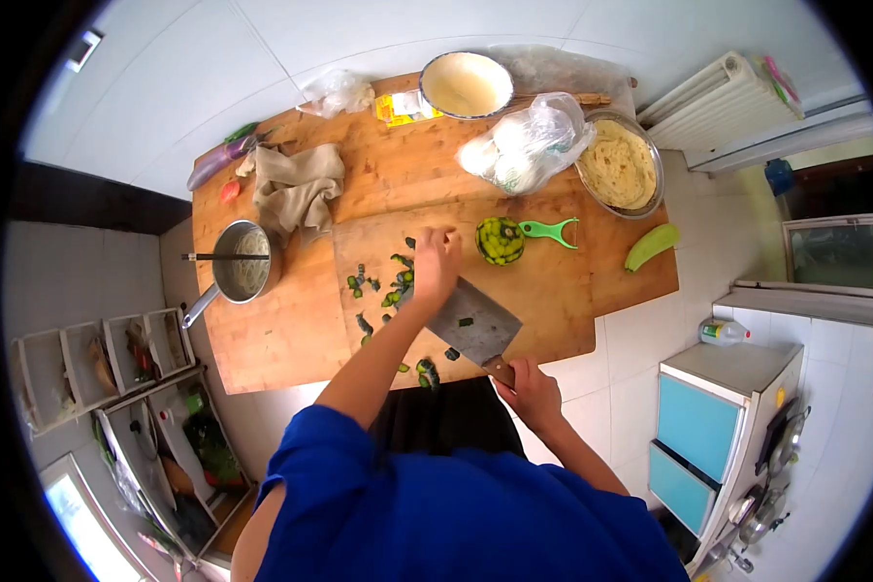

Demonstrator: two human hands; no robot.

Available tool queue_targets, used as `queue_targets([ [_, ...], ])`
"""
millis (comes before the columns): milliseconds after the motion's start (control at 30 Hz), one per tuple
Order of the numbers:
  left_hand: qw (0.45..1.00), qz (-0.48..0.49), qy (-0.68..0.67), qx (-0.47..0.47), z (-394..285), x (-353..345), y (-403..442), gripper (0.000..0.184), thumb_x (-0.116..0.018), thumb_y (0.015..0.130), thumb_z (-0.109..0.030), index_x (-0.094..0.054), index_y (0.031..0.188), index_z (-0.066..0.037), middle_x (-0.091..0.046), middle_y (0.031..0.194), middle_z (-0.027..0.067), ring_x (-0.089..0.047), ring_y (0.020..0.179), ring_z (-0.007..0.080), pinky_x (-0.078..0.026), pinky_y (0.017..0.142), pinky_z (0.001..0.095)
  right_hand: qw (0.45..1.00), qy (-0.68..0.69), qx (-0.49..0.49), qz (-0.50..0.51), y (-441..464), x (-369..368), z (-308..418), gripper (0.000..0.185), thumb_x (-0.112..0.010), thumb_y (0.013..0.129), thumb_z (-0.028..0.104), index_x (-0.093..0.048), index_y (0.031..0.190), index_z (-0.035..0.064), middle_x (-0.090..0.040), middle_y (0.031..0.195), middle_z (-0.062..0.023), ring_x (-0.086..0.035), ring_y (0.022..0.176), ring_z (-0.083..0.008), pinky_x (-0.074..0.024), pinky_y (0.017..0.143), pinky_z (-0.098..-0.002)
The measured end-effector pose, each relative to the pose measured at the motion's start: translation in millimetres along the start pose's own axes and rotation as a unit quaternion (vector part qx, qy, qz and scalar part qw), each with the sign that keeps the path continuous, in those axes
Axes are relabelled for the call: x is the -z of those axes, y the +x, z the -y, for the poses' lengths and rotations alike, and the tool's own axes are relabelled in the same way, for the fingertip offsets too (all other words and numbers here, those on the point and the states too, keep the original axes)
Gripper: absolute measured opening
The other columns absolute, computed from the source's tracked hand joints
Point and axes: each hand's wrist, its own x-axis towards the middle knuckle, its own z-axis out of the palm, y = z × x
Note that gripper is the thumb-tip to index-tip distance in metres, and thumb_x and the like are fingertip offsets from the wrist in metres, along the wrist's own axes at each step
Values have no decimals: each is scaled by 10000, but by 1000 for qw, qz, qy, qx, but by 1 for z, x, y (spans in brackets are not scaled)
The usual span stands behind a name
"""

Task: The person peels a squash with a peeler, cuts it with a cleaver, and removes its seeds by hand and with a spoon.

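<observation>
My right hand (533,393) grips the wooden handle of a cleaver (480,339), its broad blade lying low and tilted over the cutting board (543,291). One small dark green piece rests on the blade. My left hand (438,267) is at the blade's far left corner, fingers curled down; what they hold, if anything, is hidden. Dark green chopped pieces (393,296) are scattered left of the cleaver, with a few near the front edge. Beyond the blade sits a round green-and-yellow mass (500,241), perhaps cut pieces in a bowl, beside a green peeler (550,232).
A saucepan (225,281) with chopsticks across it stands left, near a beige cloth (301,189) and an eggplant (218,165). At the back are an enamel bowl (466,63) and a plastic bag (533,145). Right are a dough basin (650,194) and a green gourd (653,246).
</observation>
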Motion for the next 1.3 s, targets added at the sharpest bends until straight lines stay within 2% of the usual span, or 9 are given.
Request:
queue_targets([
  [333,937,-2,333,-110,56,59,-41,321,-603,761,-200,-526,1043,-68,-473,1058,118,-447,963,298,-367,819,425,998,-15,36,55,-7,32,20,351,-690,721,296,-493,882,55,-506,797,-106,-581,588,-286,-476,502,-375],
  [467,965,-72,248,-41,67,85,-56,273,-570,751,-137,-525,1001,-38,-487,1066,125,-464,982,282,-370,814,443,964,218,-123,93,-28,37,-6,415,-732,684,273,-519,937,22,-608,759,-125,-613,667,-259,-494,603,-345],
  [533,974,174,146,24,47,91,-85,242,-554,758,-136,-522,978,-41,-494,1070,127,-464,1005,293,-358,874,457,945,270,-173,72,-38,36,-9,417,-733,694,278,-504,925,17,-587,685,-92,-584,604,-196,-479,568,-324],
  [600,911,343,152,-173,21,68,-133,324,-523,827,-242,-517,1093,-56,-450,1228,129,-403,1160,294,-289,992,469,925,291,-225,94,-39,35,-9,390,-720,719,262,-488,916,17,-549,630,-60,-527,522,-137,-446,492,-291],
  [667,872,293,144,-365,40,25,-189,507,-418,885,-401,-386,1312,-128,-341,1383,75,-254,1308,263,-168,1071,455,902,339,-260,67,-35,32,-8,328,-694,747,187,-476,921,15,-527,599,-41,-464,431,-92,-386,399,-252],
  [733,856,299,218,-362,40,12,-180,555,-382,890,-444,-334,1348,-135,-275,1421,51,-191,1333,247,-129,1084,453,873,386,-291,58,-30,33,-5,288,-672,762,149,-475,915,5,-529,600,-39,-468,420,-86,-389,392,-243],
  [967,859,267,308,-310,59,44,-104,539,-365,901,-426,-260,1390,-227,-240,1445,-1,-168,1348,225,-140,1070,492,856,418,-297,58,-39,33,-11,247,-623,780,89,-484,951,-23,-536,608,-46,-486,416,-85,-400,380,-236],
  [1200,894,81,413,-155,51,45,-55,539,-468,873,-248,-302,1363,-94,-289,1416,65,-238,1313,272,-193,1056,488,861,411,-281,104,-62,20,-33,249,-610,783,108,-493,966,-13,-553,622,-49,-532,457,-98,-435,415,-240],
  [1300,983,54,125,-124,20,14,-31,661,-616,792,-245,-300,1309,19,-336,1338,193,-329,1240,320,-289,1022,400,932,265,-237,70,-70,-5,-58,276,-603,770,161,-500,975,9,-580,638,-118,-573,520,-194,-466,524,-332],
])
